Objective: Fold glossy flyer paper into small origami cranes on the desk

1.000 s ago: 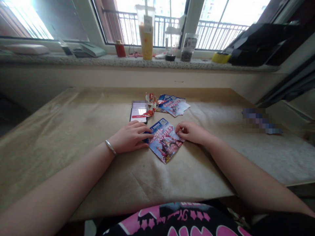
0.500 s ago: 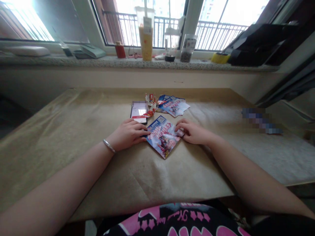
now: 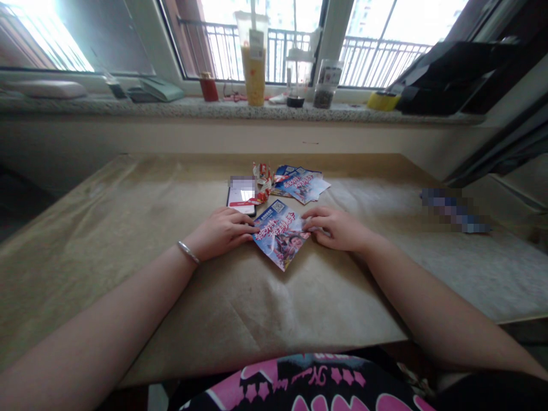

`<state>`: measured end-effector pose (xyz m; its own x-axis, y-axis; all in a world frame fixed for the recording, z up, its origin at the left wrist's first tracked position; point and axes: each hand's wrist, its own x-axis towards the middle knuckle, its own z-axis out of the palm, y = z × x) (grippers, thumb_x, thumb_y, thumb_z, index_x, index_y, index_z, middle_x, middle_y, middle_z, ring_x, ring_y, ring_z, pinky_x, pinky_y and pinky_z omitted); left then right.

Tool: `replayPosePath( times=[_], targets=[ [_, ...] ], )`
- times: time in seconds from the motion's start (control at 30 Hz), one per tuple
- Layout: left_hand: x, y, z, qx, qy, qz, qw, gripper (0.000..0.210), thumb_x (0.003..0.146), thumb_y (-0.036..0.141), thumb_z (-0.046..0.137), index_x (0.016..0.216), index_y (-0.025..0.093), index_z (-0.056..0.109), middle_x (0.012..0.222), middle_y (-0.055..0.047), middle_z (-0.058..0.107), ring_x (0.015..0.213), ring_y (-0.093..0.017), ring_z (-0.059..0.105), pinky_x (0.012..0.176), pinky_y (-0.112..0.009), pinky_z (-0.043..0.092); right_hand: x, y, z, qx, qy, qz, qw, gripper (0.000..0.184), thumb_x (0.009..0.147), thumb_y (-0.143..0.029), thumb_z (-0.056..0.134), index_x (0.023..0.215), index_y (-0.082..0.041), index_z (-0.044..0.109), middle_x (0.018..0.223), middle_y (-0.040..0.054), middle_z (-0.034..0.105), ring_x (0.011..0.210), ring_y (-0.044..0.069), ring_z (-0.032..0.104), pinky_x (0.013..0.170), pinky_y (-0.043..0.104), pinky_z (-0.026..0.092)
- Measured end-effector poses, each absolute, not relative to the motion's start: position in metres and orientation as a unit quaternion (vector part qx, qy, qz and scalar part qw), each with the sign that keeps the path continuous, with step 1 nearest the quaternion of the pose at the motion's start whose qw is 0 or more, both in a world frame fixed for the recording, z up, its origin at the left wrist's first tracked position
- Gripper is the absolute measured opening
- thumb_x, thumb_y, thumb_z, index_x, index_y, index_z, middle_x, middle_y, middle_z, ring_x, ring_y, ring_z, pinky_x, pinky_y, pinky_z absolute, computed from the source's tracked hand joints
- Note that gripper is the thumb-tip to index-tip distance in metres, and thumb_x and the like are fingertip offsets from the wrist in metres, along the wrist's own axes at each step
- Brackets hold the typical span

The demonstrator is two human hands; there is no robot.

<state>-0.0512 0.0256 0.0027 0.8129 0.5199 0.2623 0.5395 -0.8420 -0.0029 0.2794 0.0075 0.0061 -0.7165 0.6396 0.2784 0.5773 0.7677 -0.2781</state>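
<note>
QR-coded flyer (image 3: 280,242) lies cornerwise between the hands: the left hand (image 3: 225,231), fingers nearly straight, touches its left corner, and the right hand (image 3: 336,228), fingers loosely curled, meets the opposite one, probably to steady the sheet. Whether either pinches the paper, I cannot tell. Just beyond the left fingertips is a smartphone (image 3: 242,209); past the flyer, crumpled wrappers (image 3: 265,185) and overlapping matching leaflets (image 3: 302,185), apparently set aside.

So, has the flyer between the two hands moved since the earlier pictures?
Yes: the flyer has shifted slightly toward the windowsill and a little to the left, judged against the phone.
</note>
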Motion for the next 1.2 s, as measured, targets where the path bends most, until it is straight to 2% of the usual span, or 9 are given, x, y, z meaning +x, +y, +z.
replayPosePath(
  times=[0.13,0.37,0.6,0.67,0.77,0.87,0.97,1.03,1.2],
  targets=[
    [-0.051,0.025,0.005,-0.956,-0.267,-0.117,0.038,0.032,0.096,0.042,0.044,0.116,0.030,0.065,0.114,-0.004,0.067,0.102,-0.021,0.059,0.087,-0.037,0.045,0.280,0.007,0.010,-0.345,-0.924,0.048,0.155,0.025,0.083,-0.018,0.053,0.096,-0.025,0.073,0.109,0.0060,0.068,0.099,0.022,0.060,0.087,0.038,0.047],
    [-0.049,0.020,0.010,-0.965,-0.242,-0.094,0.041,0.031,0.092,0.038,0.051,0.119,0.026,0.063,0.119,-0.006,0.064,0.104,-0.022,0.059,0.088,-0.036,0.046,0.289,0.010,0.011,-0.371,-0.919,0.059,0.119,0.020,0.078,-0.015,0.055,0.082,-0.021,0.074,0.089,0.0062,0.069,0.082,0.019,0.060,0.073,0.030,0.044],
    [-0.043,0.018,0.005,-0.943,-0.300,-0.144,0.029,0.029,0.094,0.033,0.045,0.091,0.021,0.072,0.097,-0.005,0.070,0.088,-0.019,0.062,0.078,-0.033,0.047,0.284,0.012,0.007,-0.476,-0.864,0.115,0.116,0.010,0.078,-0.020,0.053,0.073,-0.018,0.062,0.080,0.0044,0.062,0.068,0.014,0.054,0.061,0.024,0.038],
    [-0.039,0.016,0.004,-0.933,-0.325,-0.146,0.039,0.030,0.093,0.033,0.045,0.085,0.020,0.071,0.092,-0.006,0.069,0.084,-0.019,0.062,0.076,-0.033,0.047,0.277,0.011,0.007,-0.495,-0.858,0.096,0.099,0.016,0.083,-0.028,0.052,0.073,-0.018,0.059,0.078,0.0048,0.062,0.068,0.015,0.053,0.061,0.025,0.036],
    [-0.031,0.014,0.003,-0.915,-0.371,-0.144,0.071,0.031,0.092,0.033,0.045,0.079,0.017,0.068,0.082,-0.006,0.067,0.077,-0.019,0.060,0.070,-0.032,0.047,0.266,0.010,0.008,-0.528,-0.843,0.068,0.076,0.034,0.089,-0.046,0.045,0.071,-0.019,0.058,0.077,0.0066,0.064,0.067,0.017,0.053,0.056,0.027,0.031],
    [-0.025,0.015,-0.001,-0.898,-0.399,-0.162,0.085,0.026,0.090,0.031,0.048,0.076,0.016,0.063,0.077,-0.006,0.066,0.074,-0.019,0.060,0.068,-0.032,0.048,0.258,0.009,0.006,-0.573,-0.814,0.057,0.076,0.042,0.090,-0.051,0.041,0.069,-0.020,0.057,0.076,0.0072,0.065,0.065,0.017,0.054,0.052,0.027,0.027],
    [-0.023,0.017,-0.006,-0.880,-0.428,-0.200,0.050,0.013,0.085,0.029,0.054,0.084,0.016,0.058,0.076,-0.004,0.065,0.071,-0.017,0.060,0.064,-0.029,0.048,0.255,0.009,0.002,-0.613,-0.782,0.060,0.099,0.034,0.085,-0.052,0.052,0.077,-0.021,0.061,0.074,0.0054,0.066,0.063,0.016,0.054,0.050,0.027,0.027],
    [-0.022,0.018,-0.008,-0.879,-0.429,-0.206,0.032,0.014,0.083,0.026,0.056,0.093,0.016,0.057,0.080,-0.003,0.065,0.073,-0.017,0.060,0.064,-0.028,0.049,0.255,0.009,0.000,-0.617,-0.775,0.062,0.121,0.030,0.081,-0.050,0.059,0.089,-0.022,0.062,0.077,0.0041,0.067,0.064,0.016,0.056,0.052,0.026,0.030],
    [-0.020,0.019,-0.007,-0.921,-0.329,-0.183,0.097,0.022,0.091,0.017,0.046,0.105,0.019,0.062,0.103,-0.008,0.065,0.091,-0.019,0.058,0.079,-0.033,0.048,0.250,0.007,-0.001,-0.502,-0.847,0.019,0.174,0.020,0.085,-0.030,0.058,0.103,-0.023,0.064,0.102,0.0063,0.064,0.087,0.019,0.059,0.069,0.028,0.041]
  ],
)
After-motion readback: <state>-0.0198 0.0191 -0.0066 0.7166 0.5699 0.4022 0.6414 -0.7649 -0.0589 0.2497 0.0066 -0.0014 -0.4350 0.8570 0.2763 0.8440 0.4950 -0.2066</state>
